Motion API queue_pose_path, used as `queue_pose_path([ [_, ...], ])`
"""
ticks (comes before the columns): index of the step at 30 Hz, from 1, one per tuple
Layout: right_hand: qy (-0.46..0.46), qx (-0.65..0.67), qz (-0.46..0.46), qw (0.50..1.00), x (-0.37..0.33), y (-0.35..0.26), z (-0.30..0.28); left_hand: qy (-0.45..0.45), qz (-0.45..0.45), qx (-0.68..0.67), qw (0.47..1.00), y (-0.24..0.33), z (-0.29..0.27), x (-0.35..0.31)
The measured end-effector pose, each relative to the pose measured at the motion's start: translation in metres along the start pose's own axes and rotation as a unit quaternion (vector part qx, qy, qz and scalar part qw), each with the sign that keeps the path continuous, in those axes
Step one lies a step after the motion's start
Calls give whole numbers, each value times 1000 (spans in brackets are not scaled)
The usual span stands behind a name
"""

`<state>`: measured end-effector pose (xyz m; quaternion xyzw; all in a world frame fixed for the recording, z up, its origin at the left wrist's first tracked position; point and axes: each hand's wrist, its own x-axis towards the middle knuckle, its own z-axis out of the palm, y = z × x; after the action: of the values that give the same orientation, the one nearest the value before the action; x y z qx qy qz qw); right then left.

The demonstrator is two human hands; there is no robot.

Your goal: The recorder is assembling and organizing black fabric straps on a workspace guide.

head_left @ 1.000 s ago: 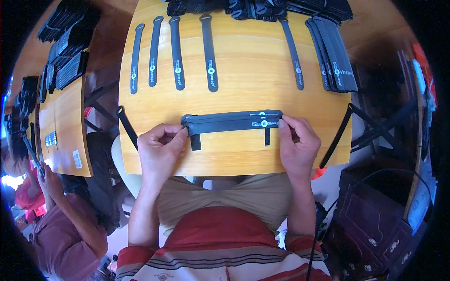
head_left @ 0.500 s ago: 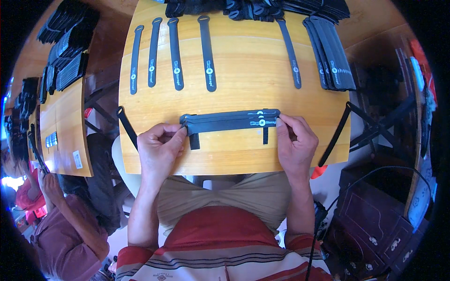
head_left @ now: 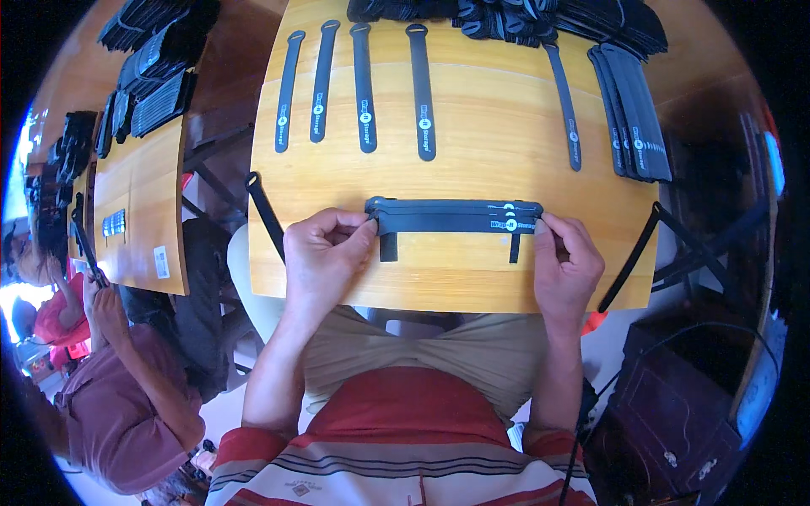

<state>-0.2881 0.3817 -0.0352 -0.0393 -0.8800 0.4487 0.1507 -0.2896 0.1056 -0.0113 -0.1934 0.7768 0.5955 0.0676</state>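
Observation:
A small overlapping stack of dark hook-and-loop straps (head_left: 447, 217) lies crosswise near the front of the table. Its left end is pinched between thumb and fingers of my left hand (head_left: 331, 257). At the right end, by a pale print, my right hand (head_left: 569, 266) grips it the same way. Under the stack run two short black strips, a left one (head_left: 388, 247) and a right one (head_left: 515, 248), whose ends stick out toward me. How many straps overlap is hard to tell.
Several single straps (head_left: 364, 88) lie lengthwise farther back on the wooden table (head_left: 472, 169). One more strap (head_left: 564, 110) and a fanned pile (head_left: 631, 118) sit at right. Black bundles (head_left: 506, 17) line the far edge. Black straps hang at both sides. Left, a person (head_left: 126, 396) works at another table.
The view has shifted, so the table and straps appear farther right. Both hands keep their pinch on the stack's ends, and its strap edges look a little more level.

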Motion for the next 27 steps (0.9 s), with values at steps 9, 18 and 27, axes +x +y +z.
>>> queue_pose_path([
  [9,1,-8,-17,1000,0,2,-1,-1,11,11,1000,0,1,0],
  [18,5,15,-3,1000,0,2,3,8,10,-9,1000,-5,0,1],
  [27,10,-9,-17,1000,0,1,2,7,-7,3,1000,2,2,1],
])
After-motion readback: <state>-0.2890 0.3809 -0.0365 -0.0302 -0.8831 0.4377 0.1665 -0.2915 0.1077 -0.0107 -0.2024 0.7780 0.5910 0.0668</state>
